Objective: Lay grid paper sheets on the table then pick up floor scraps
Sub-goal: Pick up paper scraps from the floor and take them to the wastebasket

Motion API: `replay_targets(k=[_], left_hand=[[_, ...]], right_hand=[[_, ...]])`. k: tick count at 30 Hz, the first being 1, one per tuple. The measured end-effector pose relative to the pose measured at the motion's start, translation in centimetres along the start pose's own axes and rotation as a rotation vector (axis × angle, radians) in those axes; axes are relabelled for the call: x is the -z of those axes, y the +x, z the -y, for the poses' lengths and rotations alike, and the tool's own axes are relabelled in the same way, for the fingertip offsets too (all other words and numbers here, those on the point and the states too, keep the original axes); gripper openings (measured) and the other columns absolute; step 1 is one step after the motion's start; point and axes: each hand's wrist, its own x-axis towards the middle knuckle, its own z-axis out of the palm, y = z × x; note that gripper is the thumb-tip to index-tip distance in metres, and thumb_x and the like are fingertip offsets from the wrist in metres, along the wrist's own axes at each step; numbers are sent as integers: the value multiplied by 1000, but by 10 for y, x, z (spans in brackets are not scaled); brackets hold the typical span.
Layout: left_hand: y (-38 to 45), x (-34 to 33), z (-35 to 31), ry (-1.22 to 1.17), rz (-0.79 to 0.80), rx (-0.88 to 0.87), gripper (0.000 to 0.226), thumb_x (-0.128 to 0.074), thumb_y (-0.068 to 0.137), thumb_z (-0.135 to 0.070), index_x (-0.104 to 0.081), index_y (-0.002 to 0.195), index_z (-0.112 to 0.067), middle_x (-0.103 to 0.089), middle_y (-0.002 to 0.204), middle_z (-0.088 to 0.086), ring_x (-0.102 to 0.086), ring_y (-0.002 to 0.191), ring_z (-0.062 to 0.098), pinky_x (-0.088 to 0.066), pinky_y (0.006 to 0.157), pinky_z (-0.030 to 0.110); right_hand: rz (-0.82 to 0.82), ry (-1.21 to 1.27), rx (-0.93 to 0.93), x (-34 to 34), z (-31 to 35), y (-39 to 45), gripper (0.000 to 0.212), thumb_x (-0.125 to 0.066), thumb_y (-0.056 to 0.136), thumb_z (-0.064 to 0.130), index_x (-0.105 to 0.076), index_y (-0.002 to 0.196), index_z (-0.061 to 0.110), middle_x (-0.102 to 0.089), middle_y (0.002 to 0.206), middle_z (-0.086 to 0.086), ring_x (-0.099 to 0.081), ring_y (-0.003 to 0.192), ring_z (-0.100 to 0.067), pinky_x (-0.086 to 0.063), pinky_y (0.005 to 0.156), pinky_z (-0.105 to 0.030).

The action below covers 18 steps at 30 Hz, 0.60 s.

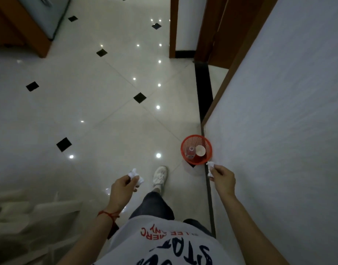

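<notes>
Mesh waste basket [196, 149] stands on tiled floor [99, 115] against right-hand wall [279, 131]; paper cup [200, 150] and bottle [190, 152] inside; shoe [160, 176] left of it.

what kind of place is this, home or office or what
Probably an indoor hallway or room of a home or small office; I can't tell which. It has a glossy pale tiled floor with black diamond insets, wooden door frames, and a small red mesh wastebasket standing by the white wall.

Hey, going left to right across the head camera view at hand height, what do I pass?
Left hand → crumpled paper scrap it holds → white shoe → red mesh bin → small paper scrap → right hand pinching it → white wall.
</notes>
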Motion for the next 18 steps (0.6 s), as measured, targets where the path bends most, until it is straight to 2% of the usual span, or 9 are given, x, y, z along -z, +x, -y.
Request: replay_targets(k=[2,5,7,10,12,14,15,16,18], left_hand=[[42,-2,-24,42,48,1,25,-52,92,-24,-64,73,-14,-66,72,4,-61,62,15,-45,61,24],[100,-7,-68,105,110,-34,28,-52,91,-26,-67,76,-7,-67,72,6,-62,63,16,-47,64,27],[136,-16,-98,145,165,-75,28,-53,91,-26,-66,75,-8,-66,70,4,-61,61,12,-46,63,24],[179,-43,-137,242,262,-142,25,-53,91,-26,-66,79,-8,-64,68,1,-59,58,7,-44,58,13],[201,-67,-154,315,345,-163,28,-53,91,-27,-66,82,-4,-67,71,3,-60,60,9,-45,60,10],[223,-96,-161,361,425,-163,31,-55,90,-29,-67,85,0,-72,80,11,-65,69,22,-54,71,30],[234,-111,-162,379,457,-155,32,-55,89,-29,-67,85,0,-72,83,14,-66,73,26,-55,74,38],[245,-127,-161,400,485,-144,32,-55,89,-29,-66,84,1,-71,84,17,-67,75,29,-54,76,42],[269,-158,-151,443,521,-110,33,-54,90,-27,-63,82,4,-70,84,21,-66,77,33,-54,77,45]], right_hand=[[-47,6,-45,-8,9,23,17,-61,86,14,-70,94,1,-66,82,-9,-65,82,-30,-55,84,-49],[-103,61,-141,-21,23,51,14,-61,86,8,-69,92,-2,-65,82,-14,-61,76,-27,-54,83,-50],[-124,105,-195,-30,32,70,9,-61,85,5,-67,88,-1,-65,84,-18,-59,75,-26,-54,83,-51],[-151,129,-276,-42,38,103,10,-61,85,4,-66,90,-3,-63,83,-13,-59,74,-26,-54,83,-49],[-163,121,-318,-47,35,125,14,-61,85,7,-67,91,-5,-62,78,-10,-60,74,-26,-56,78,-38],[-167,113,-350,-51,28,146,14,-62,86,9,-68,85,-3,-62,71,-9,-59,73,-23,-50,62,-15],[-160,100,-361,-54,23,158,14,-61,86,9,-68,85,-3,-62,71,-10,-59,73,-23,-46,56,-11],[-152,94,-378,-58,17,170,16,-61,86,9,-69,88,-5,-64,75,-11,-59,75,-23,-47,59,-12],[-144,77,-417,-70,0,197,20,-61,85,8,-67,98,-7,-67,87,-14,-62,83,-26,-53,76,-31]])
